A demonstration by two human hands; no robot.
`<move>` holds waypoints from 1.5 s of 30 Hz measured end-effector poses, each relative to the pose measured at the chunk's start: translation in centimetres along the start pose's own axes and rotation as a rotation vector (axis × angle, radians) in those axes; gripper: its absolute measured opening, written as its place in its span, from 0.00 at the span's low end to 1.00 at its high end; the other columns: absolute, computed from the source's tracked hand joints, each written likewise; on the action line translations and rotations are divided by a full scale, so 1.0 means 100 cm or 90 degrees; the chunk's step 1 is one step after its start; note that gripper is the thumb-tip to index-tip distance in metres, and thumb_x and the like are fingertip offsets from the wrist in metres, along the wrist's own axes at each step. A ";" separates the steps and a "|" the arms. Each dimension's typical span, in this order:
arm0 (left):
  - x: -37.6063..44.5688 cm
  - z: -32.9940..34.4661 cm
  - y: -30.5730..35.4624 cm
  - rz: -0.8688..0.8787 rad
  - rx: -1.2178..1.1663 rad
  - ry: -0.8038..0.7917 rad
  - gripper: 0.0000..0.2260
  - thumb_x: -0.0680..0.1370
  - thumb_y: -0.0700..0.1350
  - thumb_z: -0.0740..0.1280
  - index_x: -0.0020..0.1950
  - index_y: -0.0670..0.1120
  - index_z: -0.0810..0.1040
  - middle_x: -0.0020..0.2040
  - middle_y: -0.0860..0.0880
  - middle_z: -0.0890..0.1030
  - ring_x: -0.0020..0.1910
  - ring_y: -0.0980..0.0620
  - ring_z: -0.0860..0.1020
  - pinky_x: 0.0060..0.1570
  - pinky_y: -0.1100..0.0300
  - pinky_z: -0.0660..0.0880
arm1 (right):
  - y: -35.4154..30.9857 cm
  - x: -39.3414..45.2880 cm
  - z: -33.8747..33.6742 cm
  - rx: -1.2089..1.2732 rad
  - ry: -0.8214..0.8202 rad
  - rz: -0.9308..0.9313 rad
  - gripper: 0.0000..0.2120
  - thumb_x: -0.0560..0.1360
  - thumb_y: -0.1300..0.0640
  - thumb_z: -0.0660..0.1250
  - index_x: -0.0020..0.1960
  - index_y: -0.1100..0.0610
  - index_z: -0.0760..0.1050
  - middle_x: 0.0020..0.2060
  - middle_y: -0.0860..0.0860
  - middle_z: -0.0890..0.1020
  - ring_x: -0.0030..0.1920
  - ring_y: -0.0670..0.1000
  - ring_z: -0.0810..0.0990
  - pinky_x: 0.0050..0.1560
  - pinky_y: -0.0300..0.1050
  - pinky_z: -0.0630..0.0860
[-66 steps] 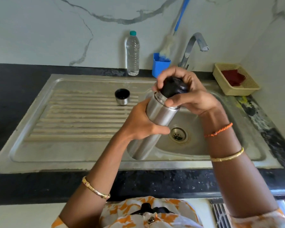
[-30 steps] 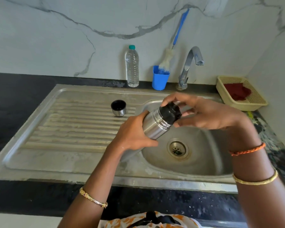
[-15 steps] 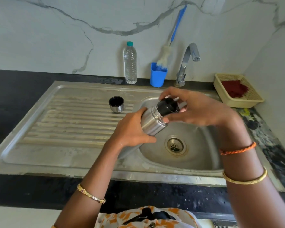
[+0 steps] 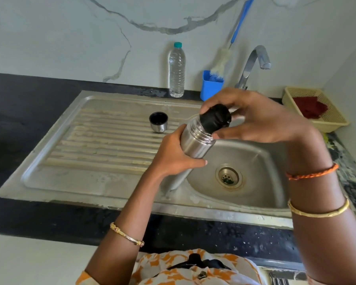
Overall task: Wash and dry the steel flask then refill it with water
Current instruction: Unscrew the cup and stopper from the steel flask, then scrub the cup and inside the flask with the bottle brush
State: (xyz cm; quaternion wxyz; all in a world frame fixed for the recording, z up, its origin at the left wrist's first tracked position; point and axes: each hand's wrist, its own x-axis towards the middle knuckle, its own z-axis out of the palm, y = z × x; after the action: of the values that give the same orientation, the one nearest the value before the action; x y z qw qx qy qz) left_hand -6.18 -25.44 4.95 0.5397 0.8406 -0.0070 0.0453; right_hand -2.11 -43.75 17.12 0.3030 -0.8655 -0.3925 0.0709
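**Flask held tilted over sink, stopper in fingers' grip**

Beyond the dark counter edge [image 4: 49,219] at 6 o'clock, the steel sink's [image 4: 193,208] front rim runs across the frame. The left hand [image 4: 173,157] wraps round the middle of the steel flask [image 4: 195,142], thumb across its front; the flask leans toward 1 o'clock above the basin's left lip, the drain [image 4: 228,176] open at 3 o'clock of it. The right hand [image 4: 261,122] curls its fingers and thumb about the black stopper [image 4: 215,118] at the flask's mouth. At 10 o'clock a steel cup [image 4: 158,124] stands alone on the ribbed drainboard [image 4: 103,145]. Farther back, along the wall: a water bottle [image 4: 177,73], a blue holder [image 4: 211,87] with a brush [image 4: 222,60], the tap [image 4: 253,62], and at 2 o'clock a basket [image 4: 335,120].
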 end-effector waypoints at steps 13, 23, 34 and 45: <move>-0.004 -0.061 -0.017 -0.101 -0.288 0.125 0.27 0.57 0.35 0.81 0.55 0.40 0.79 0.45 0.48 0.85 0.43 0.52 0.83 0.40 0.60 0.79 | 0.026 0.044 0.078 0.651 0.312 0.165 0.22 0.61 0.56 0.76 0.48 0.52 0.68 0.49 0.54 0.78 0.48 0.51 0.82 0.51 0.47 0.79; -0.018 -0.152 -0.053 -0.138 -0.282 0.197 0.25 0.59 0.39 0.80 0.53 0.41 0.78 0.43 0.49 0.83 0.43 0.51 0.83 0.40 0.59 0.79 | 0.048 0.126 0.220 0.488 0.338 0.400 0.19 0.63 0.61 0.80 0.44 0.53 0.70 0.44 0.51 0.81 0.44 0.51 0.81 0.44 0.46 0.78; -0.021 -0.194 -0.089 -0.145 -0.266 0.175 0.24 0.62 0.33 0.80 0.55 0.41 0.77 0.44 0.50 0.83 0.45 0.52 0.83 0.43 0.58 0.80 | 0.046 0.137 0.279 0.182 0.428 0.403 0.28 0.63 0.54 0.79 0.55 0.56 0.68 0.51 0.47 0.75 0.52 0.52 0.77 0.56 0.50 0.75; -0.017 -0.193 -0.092 -0.117 -0.208 0.138 0.28 0.60 0.37 0.82 0.57 0.43 0.77 0.46 0.52 0.83 0.45 0.55 0.83 0.45 0.57 0.81 | 0.004 0.122 0.257 0.182 0.500 0.377 0.16 0.70 0.62 0.70 0.56 0.55 0.72 0.56 0.53 0.77 0.56 0.52 0.76 0.55 0.48 0.76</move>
State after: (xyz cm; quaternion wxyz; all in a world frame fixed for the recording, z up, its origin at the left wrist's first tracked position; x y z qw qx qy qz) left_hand -8.68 -4.18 4.43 0.6682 0.7293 0.1203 0.0843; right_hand -2.81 -23.08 -2.37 0.5098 -0.8509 0.0271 -0.1241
